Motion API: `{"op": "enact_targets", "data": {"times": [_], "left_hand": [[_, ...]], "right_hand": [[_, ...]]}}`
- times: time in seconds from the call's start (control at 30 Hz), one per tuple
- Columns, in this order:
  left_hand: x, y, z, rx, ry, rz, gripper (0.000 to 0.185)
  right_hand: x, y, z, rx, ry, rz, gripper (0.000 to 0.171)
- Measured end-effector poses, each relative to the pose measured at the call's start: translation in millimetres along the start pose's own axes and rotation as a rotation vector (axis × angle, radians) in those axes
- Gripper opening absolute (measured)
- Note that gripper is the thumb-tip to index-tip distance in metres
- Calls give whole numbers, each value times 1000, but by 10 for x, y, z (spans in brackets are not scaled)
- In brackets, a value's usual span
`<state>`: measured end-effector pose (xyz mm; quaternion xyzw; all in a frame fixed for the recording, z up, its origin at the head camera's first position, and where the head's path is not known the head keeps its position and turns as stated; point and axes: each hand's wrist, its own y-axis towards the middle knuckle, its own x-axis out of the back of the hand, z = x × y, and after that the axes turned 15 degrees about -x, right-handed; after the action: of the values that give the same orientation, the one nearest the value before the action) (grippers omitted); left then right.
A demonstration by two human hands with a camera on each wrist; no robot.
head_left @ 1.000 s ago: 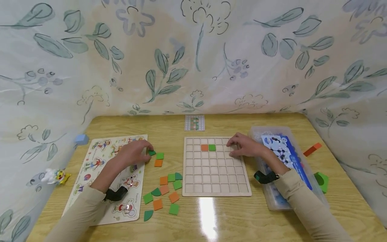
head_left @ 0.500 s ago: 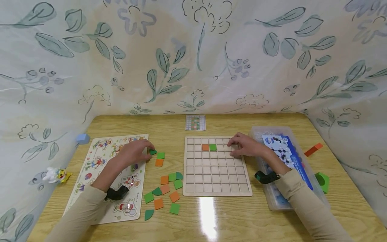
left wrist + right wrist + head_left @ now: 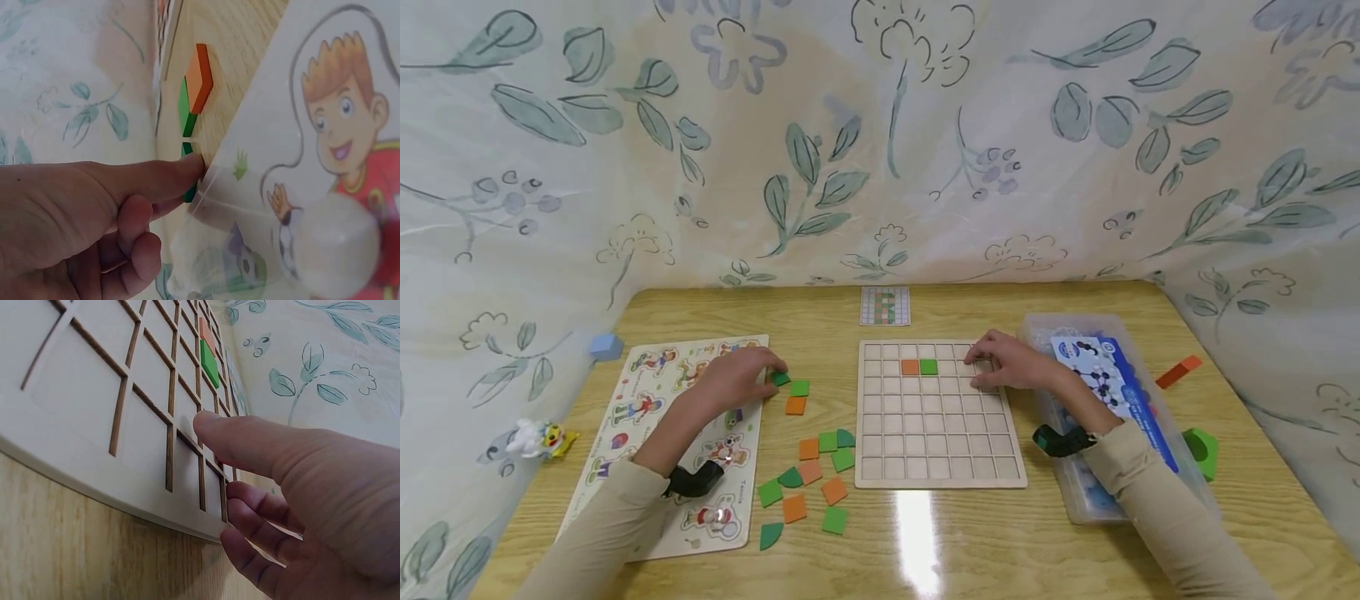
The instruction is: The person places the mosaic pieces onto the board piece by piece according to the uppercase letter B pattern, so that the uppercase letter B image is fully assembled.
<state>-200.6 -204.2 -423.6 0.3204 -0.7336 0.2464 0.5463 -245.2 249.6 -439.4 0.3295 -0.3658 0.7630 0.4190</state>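
Little has changed over the past second: both hands sit where they were, and the scatter of coloured tiles and the two tiles set in the grid board have not moved, so the work looks paused at the point of picking up a piece.

At far left, a small toy figure (image 3: pixel 538 437) and a blue block (image 3: pixel 605 347) lie near the table's edge. Next comes the picture puzzle board (image 3: pixel 625 450), over which the left hand (image 3: pixel 733 379) reaches from the near side, its forearm in a beige sleeve with a dark wrist strap. The fingers are curled, and in the left wrist view the extended fingertip (image 3: pixel 187 167) touches a dark green tile (image 3: pixel 781 379) just off the board's right edge; whether it is pinched cannot be told. Just right of it lie a green square (image 3: pixel 799 387) and an orange square (image 3: pixel 795 406), with a loose cluster of green and orange tiles (image 3: pixel 812 475) nearer the person.

At centre, the wooden grid board (image 3: pixel 940 467) holds an orange tile (image 3: pixel 910 367) and a green tile (image 3: pixel 928 367) side by side in its second row. The right hand (image 3: pixel 1011 365) rests on the board's far right corner, fingers loosely bent, thumb tip (image 3: pixel 209 425) pressing the wood, holding nothing. A clear plastic box (image 3: pixel 1090 500) sits just right.
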Motion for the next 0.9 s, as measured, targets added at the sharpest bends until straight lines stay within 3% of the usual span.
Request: {"op": "enact_targets", "data": {"times": [0.17,0.4,0.9], "left_hand": [[4,-1,-28,20,13,28,27],[11,-21,-52,66,-6,17,32],[-43,-21,13,5,21,4,27]], "right_hand": [[-5,0,17,-6,-3,9,32],[24,-4,38,-13,-9,10,33],[33,-13,20,-7,2,19,33]]}}
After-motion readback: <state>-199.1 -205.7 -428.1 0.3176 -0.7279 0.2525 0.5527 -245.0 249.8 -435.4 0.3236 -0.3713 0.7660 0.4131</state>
